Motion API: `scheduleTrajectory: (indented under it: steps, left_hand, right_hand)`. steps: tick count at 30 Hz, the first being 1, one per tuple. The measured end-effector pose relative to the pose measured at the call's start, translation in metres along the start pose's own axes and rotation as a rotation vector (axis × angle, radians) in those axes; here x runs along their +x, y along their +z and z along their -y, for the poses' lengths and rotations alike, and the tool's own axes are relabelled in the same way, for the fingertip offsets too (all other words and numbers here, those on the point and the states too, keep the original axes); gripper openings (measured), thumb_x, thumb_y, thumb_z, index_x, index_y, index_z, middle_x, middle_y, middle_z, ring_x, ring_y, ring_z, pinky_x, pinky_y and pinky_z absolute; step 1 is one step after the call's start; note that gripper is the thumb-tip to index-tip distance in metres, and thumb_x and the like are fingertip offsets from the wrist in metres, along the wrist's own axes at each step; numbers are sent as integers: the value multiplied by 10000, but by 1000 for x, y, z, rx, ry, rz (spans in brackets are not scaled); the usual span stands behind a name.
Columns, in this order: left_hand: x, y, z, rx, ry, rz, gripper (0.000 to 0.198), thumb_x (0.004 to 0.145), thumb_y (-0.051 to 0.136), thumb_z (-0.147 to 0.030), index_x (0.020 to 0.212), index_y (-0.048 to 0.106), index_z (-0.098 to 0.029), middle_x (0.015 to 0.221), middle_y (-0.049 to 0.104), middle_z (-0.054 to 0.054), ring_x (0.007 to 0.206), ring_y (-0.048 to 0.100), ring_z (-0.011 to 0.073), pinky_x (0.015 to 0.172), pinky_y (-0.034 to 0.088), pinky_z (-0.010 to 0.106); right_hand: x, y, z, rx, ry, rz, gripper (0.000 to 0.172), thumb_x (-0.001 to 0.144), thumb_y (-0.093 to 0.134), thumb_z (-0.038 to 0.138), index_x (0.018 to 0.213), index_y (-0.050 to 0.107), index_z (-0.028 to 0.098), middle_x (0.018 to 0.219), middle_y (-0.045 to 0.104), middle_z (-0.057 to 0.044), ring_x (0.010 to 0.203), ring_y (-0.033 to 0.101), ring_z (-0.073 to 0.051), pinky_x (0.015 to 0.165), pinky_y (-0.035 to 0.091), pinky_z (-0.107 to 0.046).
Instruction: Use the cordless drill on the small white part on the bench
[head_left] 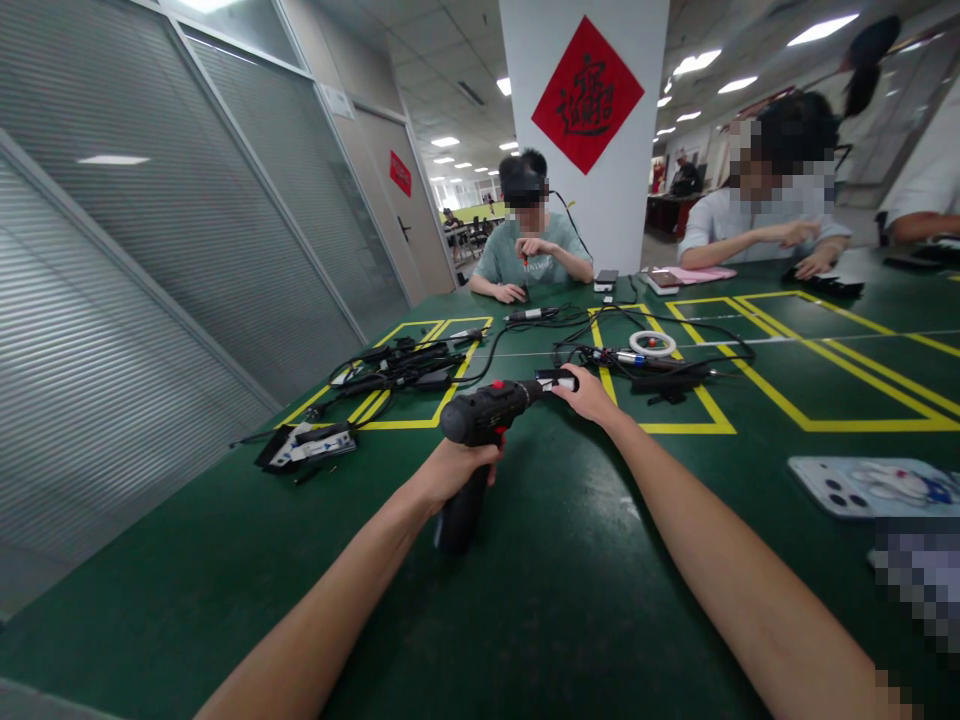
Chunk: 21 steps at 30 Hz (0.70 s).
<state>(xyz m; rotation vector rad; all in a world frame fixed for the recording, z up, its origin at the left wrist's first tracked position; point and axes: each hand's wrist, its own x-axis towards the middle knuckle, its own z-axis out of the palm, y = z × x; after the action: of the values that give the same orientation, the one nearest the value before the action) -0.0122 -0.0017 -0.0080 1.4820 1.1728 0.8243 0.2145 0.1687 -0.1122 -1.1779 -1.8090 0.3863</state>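
Note:
A black cordless drill with red buttons points away to the right, its grip wrapped by my left hand. The drill's battery base hangs low by the green table top. My right hand is closed on a small black-and-white piece in front of the drill's chuck. The drill's tip meets or nearly meets this piece; I cannot tell if they touch. What kind of piece it is does not show.
Black cables and tools lie in a heap at left, near an opened packet. Soldering-iron-like tools and a white ring roll lie beyond my right hand. A phone rests at right. Co-workers sit across the table.

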Motion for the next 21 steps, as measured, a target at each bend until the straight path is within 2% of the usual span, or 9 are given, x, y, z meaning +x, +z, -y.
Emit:
scheduleTrajectory:
  steps: [6,21]
  left_hand:
    - [1,-1,2,-7,-28,-15,177,681,540,-183,852,542,-137,765,528,4,504,504,82,502,397,222]
    - [2,2,1,-35,3,-14,211,665,552,-163,874,551,-132,756,532,11,489,511,84,476,437,224]
  right_hand:
    - [1,0,-1,-10,11,7,488,731,589,414,1162,511,198,1107,556,-83,996,533,-203,903,398,-354]
    - [1,1,-3,-18,10,4,491,728,588,422,1160,518,200,1101,559,-82,985,535,-213,893,403,-359]
